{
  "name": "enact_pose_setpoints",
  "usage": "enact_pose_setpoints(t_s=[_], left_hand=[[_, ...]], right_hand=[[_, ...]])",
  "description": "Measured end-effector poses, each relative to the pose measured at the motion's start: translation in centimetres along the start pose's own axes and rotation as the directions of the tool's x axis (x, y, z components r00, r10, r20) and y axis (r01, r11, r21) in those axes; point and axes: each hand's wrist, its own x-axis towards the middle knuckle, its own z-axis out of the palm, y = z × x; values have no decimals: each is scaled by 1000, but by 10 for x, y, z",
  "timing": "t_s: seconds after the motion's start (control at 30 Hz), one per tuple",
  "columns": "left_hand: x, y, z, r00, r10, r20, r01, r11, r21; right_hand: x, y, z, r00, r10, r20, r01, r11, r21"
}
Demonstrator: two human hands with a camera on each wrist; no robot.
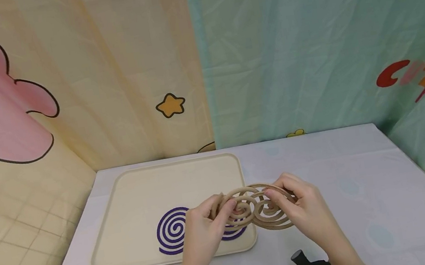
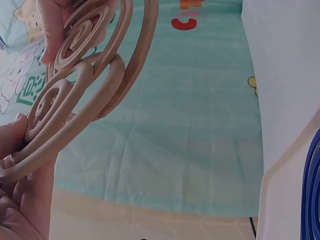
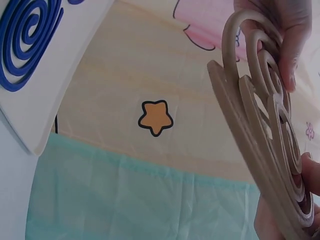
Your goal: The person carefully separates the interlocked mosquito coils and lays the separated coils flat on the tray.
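Observation:
Both hands hold up tan mosquito coils, a left spiral (image 1: 236, 190) and a right spiral (image 1: 275, 226) that overlap between the hands. My left hand (image 1: 202, 226) pinches the left side, thumb on the near face and fingers behind. On the right side my right hand (image 1: 307, 203) has the same kind of pinch. In the left wrist view the tan coils (image 2: 107, 92) stand tilted, their rings spread out of one flat plane. The right wrist view shows the rings (image 3: 240, 125) nearly edge-on, with one free end sticking out.
A cream tray (image 1: 133, 210) lies on the white-covered table (image 1: 339, 168), left of and under the hands. On it are a dark blue coil (image 1: 177, 251) and another blue coil (image 1: 235, 236), partly covered by the held coils. Patterned curtains (image 1: 286, 46) hang behind.

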Motion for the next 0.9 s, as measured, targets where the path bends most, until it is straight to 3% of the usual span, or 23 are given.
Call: enact_pose_setpoints(t_s=[0.17, 0.27, 0.43, 0.5, 0.57, 0.7, 0.77, 0.83, 0.9], left_hand=[[1, 1, -4, 990, -140, 37, 143, 984, -105], [2, 1, -5, 982, -183, 56, 189, 969, -156], [2, 0, -8, 981, -195, -4, 188, 953, -238], [3, 0, -9, 980, -198, -32, 180, 936, -302], [3, 2, -11, 980, -196, -26, 173, 911, -374], [2, 6, -10, 984, -170, 52, 175, 866, -469], [1, 8, -10, 983, -167, 69, 180, 855, -486], [1, 8, -10, 982, -184, 54, 188, 869, -457], [2, 6, -10, 979, -203, 20, 192, 885, -423]], right_hand=[[2, 2, -2, 996, 67, 59, -72, 992, 104], [2, 2, -3, 989, 121, 86, -134, 975, 177], [4, 2, -7, 977, 211, 23, -207, 924, 320], [4, 2, -9, 976, 216, -13, -192, 893, 406], [5, 3, -9, 974, 220, -45, -170, 854, 491], [6, 3, -5, 957, 273, -98, -164, 789, 592], [7, 3, -2, 938, 325, -120, -192, 776, 600], [8, 5, 0, 926, 363, -103, -244, 784, 571], [9, 9, 2, 920, 391, -30, -322, 796, 513]])
